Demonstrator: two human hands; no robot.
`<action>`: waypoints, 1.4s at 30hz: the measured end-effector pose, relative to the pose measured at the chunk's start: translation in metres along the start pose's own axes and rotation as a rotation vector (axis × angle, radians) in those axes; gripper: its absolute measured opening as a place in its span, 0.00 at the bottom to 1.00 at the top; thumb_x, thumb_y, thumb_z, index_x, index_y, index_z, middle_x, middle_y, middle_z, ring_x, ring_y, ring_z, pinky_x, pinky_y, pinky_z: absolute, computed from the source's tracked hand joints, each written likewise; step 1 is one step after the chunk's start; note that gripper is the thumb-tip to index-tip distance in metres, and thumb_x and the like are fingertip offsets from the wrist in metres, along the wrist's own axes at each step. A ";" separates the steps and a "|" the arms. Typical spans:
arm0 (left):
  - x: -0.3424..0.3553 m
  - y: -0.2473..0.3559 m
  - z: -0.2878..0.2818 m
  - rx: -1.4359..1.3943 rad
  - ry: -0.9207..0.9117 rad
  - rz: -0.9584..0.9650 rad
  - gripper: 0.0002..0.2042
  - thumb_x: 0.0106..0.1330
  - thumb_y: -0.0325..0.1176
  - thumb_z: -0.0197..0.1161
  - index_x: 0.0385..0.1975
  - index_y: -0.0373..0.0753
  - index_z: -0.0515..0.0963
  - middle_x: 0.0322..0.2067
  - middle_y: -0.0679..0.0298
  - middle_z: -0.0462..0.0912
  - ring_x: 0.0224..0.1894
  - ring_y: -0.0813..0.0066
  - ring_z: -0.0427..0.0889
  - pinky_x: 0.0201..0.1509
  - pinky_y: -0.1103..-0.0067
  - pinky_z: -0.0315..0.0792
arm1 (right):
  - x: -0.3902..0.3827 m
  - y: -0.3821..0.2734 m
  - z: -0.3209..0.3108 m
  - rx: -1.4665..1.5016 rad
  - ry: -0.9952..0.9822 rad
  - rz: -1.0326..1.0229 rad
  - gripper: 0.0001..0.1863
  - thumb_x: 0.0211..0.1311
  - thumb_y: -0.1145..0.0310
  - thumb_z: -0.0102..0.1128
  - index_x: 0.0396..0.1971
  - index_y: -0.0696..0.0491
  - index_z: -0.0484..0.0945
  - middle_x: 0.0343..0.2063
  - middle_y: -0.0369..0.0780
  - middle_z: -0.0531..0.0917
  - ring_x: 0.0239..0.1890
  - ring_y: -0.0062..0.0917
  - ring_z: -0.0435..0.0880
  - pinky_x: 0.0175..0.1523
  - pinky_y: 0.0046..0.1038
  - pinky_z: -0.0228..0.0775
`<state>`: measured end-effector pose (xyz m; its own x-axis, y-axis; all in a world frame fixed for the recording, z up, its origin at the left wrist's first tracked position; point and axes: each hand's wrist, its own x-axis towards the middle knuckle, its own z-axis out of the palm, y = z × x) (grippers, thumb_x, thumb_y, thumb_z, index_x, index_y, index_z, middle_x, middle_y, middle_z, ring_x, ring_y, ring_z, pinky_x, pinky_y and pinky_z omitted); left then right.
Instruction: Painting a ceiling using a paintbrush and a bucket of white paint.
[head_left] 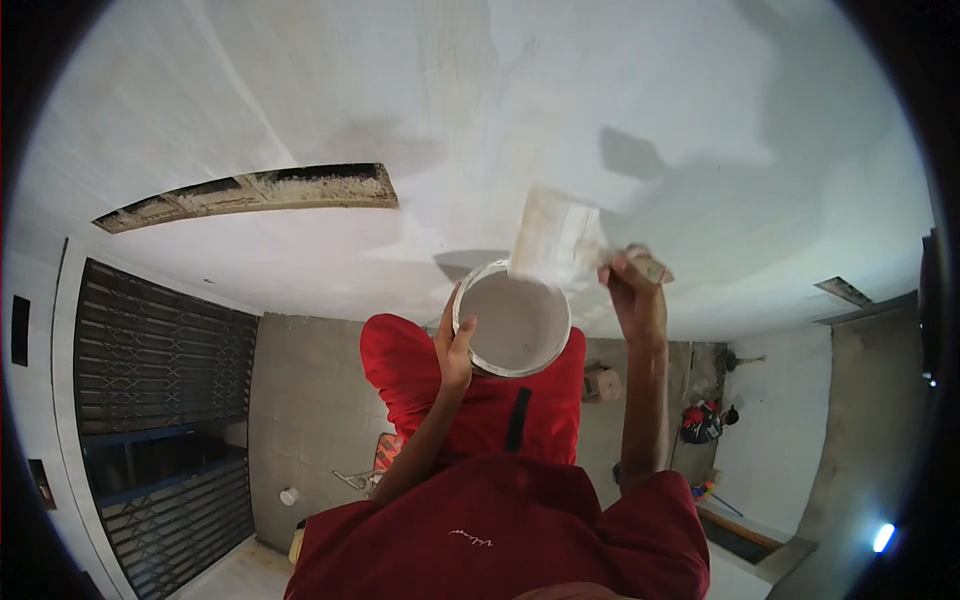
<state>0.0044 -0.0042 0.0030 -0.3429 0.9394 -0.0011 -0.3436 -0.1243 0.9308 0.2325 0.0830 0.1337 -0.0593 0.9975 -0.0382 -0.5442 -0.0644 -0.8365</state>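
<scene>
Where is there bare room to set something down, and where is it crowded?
The grey floor at left, between the folding lattice gate, red trousers and small white container, looks bare. Crowded: around the white bucket, which the wide flat blade overlaps in view.

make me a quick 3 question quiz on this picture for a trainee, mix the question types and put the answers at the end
1. True or false: the left hand is holding the round white bucket.
2. What is in the right hand?
a) a yellow paint roller
b) a wide, flat, pale-bladed tool
c) a coil of blue rope
3. Fill in the blank: the dark metal lattice grille stands on the ____ side of the picture.

Key: 1. true; 2. b; 3. left
</scene>
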 end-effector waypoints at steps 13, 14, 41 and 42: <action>-0.002 0.005 -0.001 0.006 -0.048 0.041 0.27 0.64 0.27 0.51 0.65 0.29 0.63 0.61 0.55 0.70 0.63 0.68 0.67 0.68 0.73 0.57 | 0.104 -0.004 0.127 -1.737 -0.326 -1.605 0.14 0.40 0.73 0.65 0.32 0.53 0.77 0.47 0.45 0.75 0.35 0.28 0.80 0.35 0.26 0.78; -0.002 0.005 0.000 0.010 -0.042 0.036 0.27 0.64 0.27 0.51 0.65 0.29 0.63 0.61 0.55 0.71 0.63 0.68 0.67 0.68 0.73 0.57 | 0.104 0.009 0.121 -1.798 -0.353 -1.558 0.12 0.41 0.74 0.64 0.30 0.53 0.77 0.46 0.44 0.76 0.35 0.29 0.80 0.37 0.26 0.78; -0.002 0.002 0.002 -0.035 -0.046 0.063 0.27 0.63 0.27 0.52 0.64 0.29 0.64 0.61 0.55 0.71 0.63 0.68 0.67 0.68 0.73 0.57 | 0.109 0.047 0.096 -1.808 -0.657 -1.326 0.11 0.44 0.69 0.64 0.29 0.57 0.76 0.34 0.48 0.74 0.35 0.35 0.80 0.37 0.31 0.78; -0.003 0.004 0.002 -0.025 -0.042 0.047 0.27 0.63 0.27 0.52 0.64 0.28 0.64 0.61 0.55 0.71 0.63 0.68 0.67 0.68 0.73 0.57 | 0.105 0.050 0.095 -1.809 -0.649 -1.332 0.11 0.44 0.69 0.64 0.29 0.57 0.76 0.34 0.48 0.74 0.35 0.35 0.80 0.37 0.31 0.78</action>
<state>0.0058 -0.0073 0.0070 -0.3223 0.9448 0.0580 -0.3502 -0.1759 0.9200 0.1196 0.1816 0.1399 -0.7857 0.2947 0.5439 0.5029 0.8163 0.2842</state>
